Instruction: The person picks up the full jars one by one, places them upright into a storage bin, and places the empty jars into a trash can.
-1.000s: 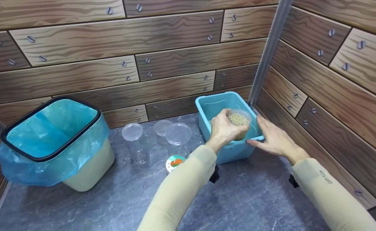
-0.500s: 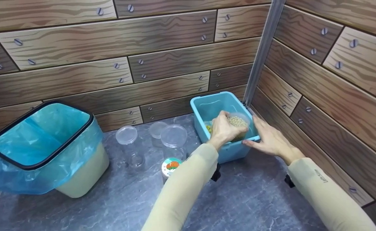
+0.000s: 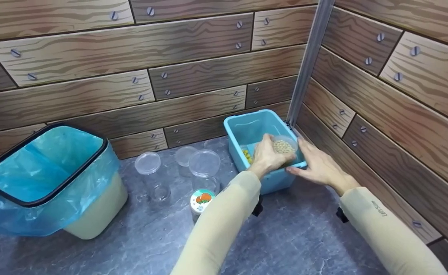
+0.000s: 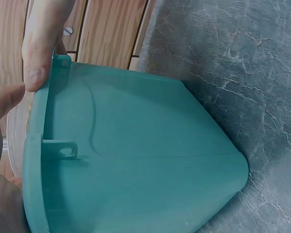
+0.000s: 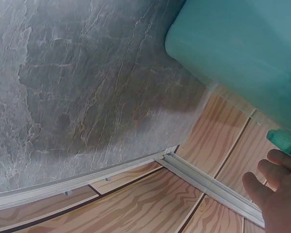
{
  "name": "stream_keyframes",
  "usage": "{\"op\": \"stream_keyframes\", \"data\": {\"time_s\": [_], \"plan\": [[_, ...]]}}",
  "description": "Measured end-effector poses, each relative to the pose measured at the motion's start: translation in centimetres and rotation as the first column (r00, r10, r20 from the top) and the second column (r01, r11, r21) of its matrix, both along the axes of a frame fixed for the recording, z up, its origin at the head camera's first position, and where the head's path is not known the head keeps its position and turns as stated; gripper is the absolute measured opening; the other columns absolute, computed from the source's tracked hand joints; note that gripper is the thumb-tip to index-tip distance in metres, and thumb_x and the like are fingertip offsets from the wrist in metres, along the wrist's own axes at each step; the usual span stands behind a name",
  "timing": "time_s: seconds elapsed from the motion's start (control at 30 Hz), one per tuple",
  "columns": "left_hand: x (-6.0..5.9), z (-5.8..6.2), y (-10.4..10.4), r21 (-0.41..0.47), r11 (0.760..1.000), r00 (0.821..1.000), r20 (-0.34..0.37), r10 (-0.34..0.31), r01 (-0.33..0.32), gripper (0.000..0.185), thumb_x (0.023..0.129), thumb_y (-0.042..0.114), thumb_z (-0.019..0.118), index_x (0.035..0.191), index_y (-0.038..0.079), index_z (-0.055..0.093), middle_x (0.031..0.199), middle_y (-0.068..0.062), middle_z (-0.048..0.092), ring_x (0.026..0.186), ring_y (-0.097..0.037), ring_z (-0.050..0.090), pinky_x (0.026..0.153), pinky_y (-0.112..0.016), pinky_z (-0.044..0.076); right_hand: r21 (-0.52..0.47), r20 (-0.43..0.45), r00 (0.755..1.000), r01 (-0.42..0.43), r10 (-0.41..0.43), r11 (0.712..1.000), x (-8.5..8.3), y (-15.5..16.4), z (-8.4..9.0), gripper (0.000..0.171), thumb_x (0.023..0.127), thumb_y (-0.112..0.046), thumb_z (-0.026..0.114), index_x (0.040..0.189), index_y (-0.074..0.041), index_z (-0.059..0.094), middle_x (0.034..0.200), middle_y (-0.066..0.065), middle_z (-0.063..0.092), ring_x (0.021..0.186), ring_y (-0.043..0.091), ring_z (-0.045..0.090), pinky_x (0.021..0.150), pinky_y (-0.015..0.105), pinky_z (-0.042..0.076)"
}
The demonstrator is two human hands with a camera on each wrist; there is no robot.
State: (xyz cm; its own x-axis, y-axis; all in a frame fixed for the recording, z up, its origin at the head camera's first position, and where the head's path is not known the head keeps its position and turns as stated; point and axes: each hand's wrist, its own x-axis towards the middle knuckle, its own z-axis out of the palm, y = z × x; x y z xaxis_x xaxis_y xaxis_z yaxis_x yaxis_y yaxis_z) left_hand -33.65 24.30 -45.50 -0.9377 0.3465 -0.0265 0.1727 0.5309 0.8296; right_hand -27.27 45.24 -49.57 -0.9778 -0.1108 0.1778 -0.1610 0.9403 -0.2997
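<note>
While the lined bin (image 3: 52, 179) stands far left on the counter (image 3: 132, 236), the blue tub (image 3: 246, 126) sits in the corner; the right hand (image 3: 319, 166) rests flat-fingered on its rim, and the left hand (image 3: 267, 154) grips a tilted jar of beans (image 3: 284, 147) inside it.

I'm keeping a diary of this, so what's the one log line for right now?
left hand: holds clear round bean-filled jar | right hand: on teal plastic tub rim | jar over tub
</note>
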Motion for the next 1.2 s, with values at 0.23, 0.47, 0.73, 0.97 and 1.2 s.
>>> {"op": "stream_keyframes", "data": {"time_s": [0.23, 0.47, 0.73, 0.97, 1.2], "plan": [[-0.3, -0.3, 0.3, -0.044, 0.999, 1.000, 0.019, -0.023, 0.024, 0.090, 0.085, 0.044, 0.096, 0.157, 0.014, 0.051, 0.150, -0.010, 0.067, 0.141, -0.027, 0.063, 0.123, -0.044, 0.054, -0.003, 0.005, 1.000, 0.002, -0.002, 1.000, 0.0, 0.1, -0.2, 0.115, 0.102, -0.064, 0.071, 0.176, 0.008, 0.020, 0.184, 0.030, 0.026, 0.170, 0.053, 0.031, 0.133, 0.073, 0.035], [-0.2, -0.6, 0.2, -0.102, 0.993, 0.996, 0.068, -0.056, 0.063, 0.109, 0.088, 0.043, 0.093, 0.173, 0.006, 0.034, 0.163, -0.018, 0.060, 0.149, -0.031, 0.061, 0.126, -0.046, 0.053, 0.011, -0.012, 1.000, -0.013, 0.013, 1.000, 0.1, -0.2, 0.0, 0.113, 0.102, -0.064, 0.071, 0.174, 0.009, 0.025, 0.182, 0.031, 0.030, 0.168, 0.054, 0.034, 0.132, 0.072, 0.036], [-0.2, 0.3, 0.0, -0.206, 0.965, 0.978, 0.164, -0.130, 0.163, 0.114, 0.098, 0.056, 0.082, 0.180, 0.007, 0.019, 0.185, -0.013, 0.035, 0.172, -0.027, 0.037, 0.139, -0.042, 0.037, 0.003, -0.021, 1.000, -0.007, 0.008, 1.000, 0.1, -0.1, 0.0, 0.113, 0.101, -0.063, 0.072, 0.174, 0.009, 0.025, 0.182, 0.032, 0.030, 0.168, 0.054, 0.034, 0.132, 0.072, 0.037], [-0.8, 1.2, -1.7, -0.199, 0.960, 0.980, 0.015, -0.197, 0.196, 0.097, 0.102, 0.053, 0.080, 0.176, 0.010, 0.036, 0.179, -0.012, 0.047, 0.168, -0.028, 0.045, 0.136, -0.044, 0.042, 0.004, -0.006, 1.000, 0.002, -0.002, 1.000, 0.1, -0.2, -0.1, 0.113, 0.102, -0.065, 0.071, 0.175, 0.008, 0.023, 0.183, 0.031, 0.028, 0.169, 0.053, 0.033, 0.133, 0.072, 0.036], [-0.8, 2.4, -3.7, -0.191, 0.958, 0.968, -0.086, -0.234, 0.215, 0.076, 0.102, 0.053, 0.080, 0.164, 0.016, 0.056, 0.161, -0.007, 0.067, 0.149, -0.027, 0.065, 0.118, -0.044, 0.060, 0.010, -0.020, 1.000, -0.002, 0.002, 1.000, 0.0, -0.2, 0.1, 0.111, 0.103, -0.063, 0.071, 0.174, 0.009, 0.025, 0.182, 0.033, 0.030, 0.167, 0.055, 0.035, 0.130, 0.073, 0.038]]}}
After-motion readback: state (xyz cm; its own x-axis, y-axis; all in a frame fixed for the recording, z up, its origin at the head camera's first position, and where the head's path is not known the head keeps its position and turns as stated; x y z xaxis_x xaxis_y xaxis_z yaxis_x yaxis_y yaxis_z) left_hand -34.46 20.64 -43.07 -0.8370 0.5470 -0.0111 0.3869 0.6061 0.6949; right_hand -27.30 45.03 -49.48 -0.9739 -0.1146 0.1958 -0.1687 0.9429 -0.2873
